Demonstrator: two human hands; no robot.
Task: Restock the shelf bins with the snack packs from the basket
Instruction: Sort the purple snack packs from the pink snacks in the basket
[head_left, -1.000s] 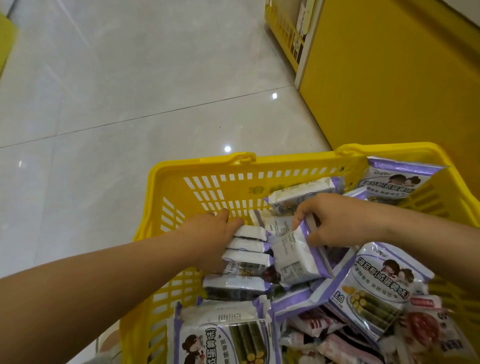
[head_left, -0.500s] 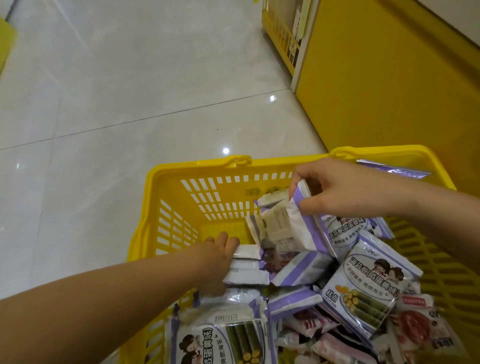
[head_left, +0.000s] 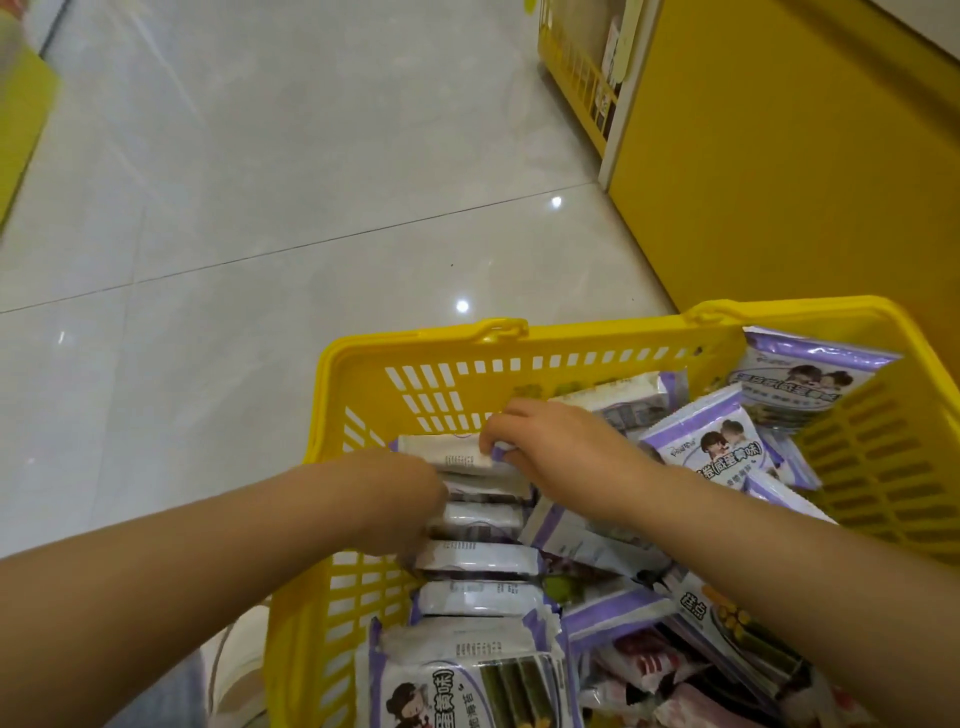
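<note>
A row of white-and-purple snack packs (head_left: 478, 564) stands on edge along the left wall of the yellow basket (head_left: 426, 345). The right hand (head_left: 561, 447) pinches the right end of the farthest pack (head_left: 449, 457). The left hand (head_left: 400, 501) lies against the row's left ends, and its grip cannot be told. More loose packs (head_left: 722, 447) lie heaped to the right.

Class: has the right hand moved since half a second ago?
Yes. The right hand has dropped from the basket rim, leftward, and pinches the farthest pack in the row.

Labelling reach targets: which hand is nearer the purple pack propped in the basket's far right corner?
Right. The right hand, pinching a row pack, is left of the propped pack, not touching; the left hand is farther left.
</note>
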